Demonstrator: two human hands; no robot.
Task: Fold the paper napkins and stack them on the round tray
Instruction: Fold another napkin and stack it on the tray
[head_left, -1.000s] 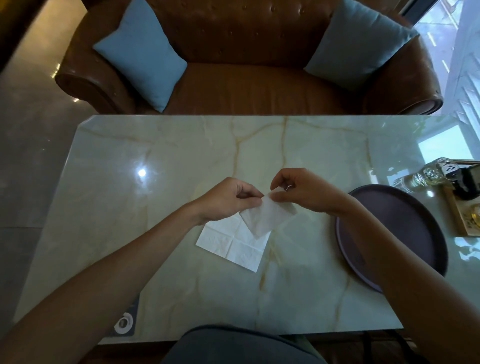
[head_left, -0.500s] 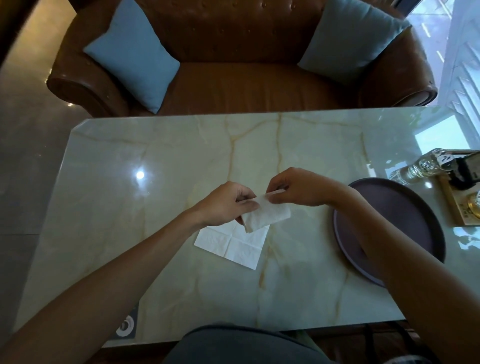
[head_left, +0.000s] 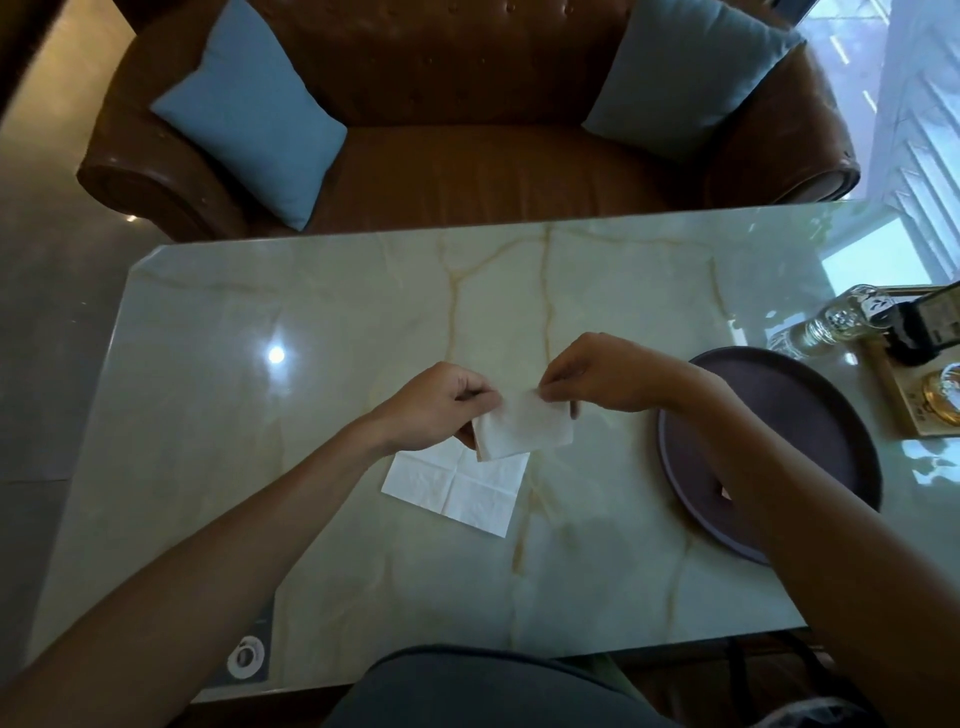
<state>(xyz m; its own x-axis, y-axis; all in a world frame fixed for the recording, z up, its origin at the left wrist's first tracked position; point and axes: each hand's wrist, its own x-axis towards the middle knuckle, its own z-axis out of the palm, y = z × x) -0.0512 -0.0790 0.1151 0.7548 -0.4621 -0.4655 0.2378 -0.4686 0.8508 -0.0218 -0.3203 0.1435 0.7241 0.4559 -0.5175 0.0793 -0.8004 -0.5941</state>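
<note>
Marble table (head_left: 363, 322); held napkin (head_left: 524, 431) lies crosswise.

At twelve o'clock from me stands a brown leather sofa (head_left: 467, 130) with a blue cushion (head_left: 249, 109) at eleven and a greyer one (head_left: 685, 73) at one; daylight enters through a window (head_left: 904, 130) at two, glossy grey floor (head_left: 47, 312) at nine

Dim, soft daylight from the window (head_left: 914, 156) at right; ceiling-light glare on table (head_left: 275, 355); edges bowed.
</note>
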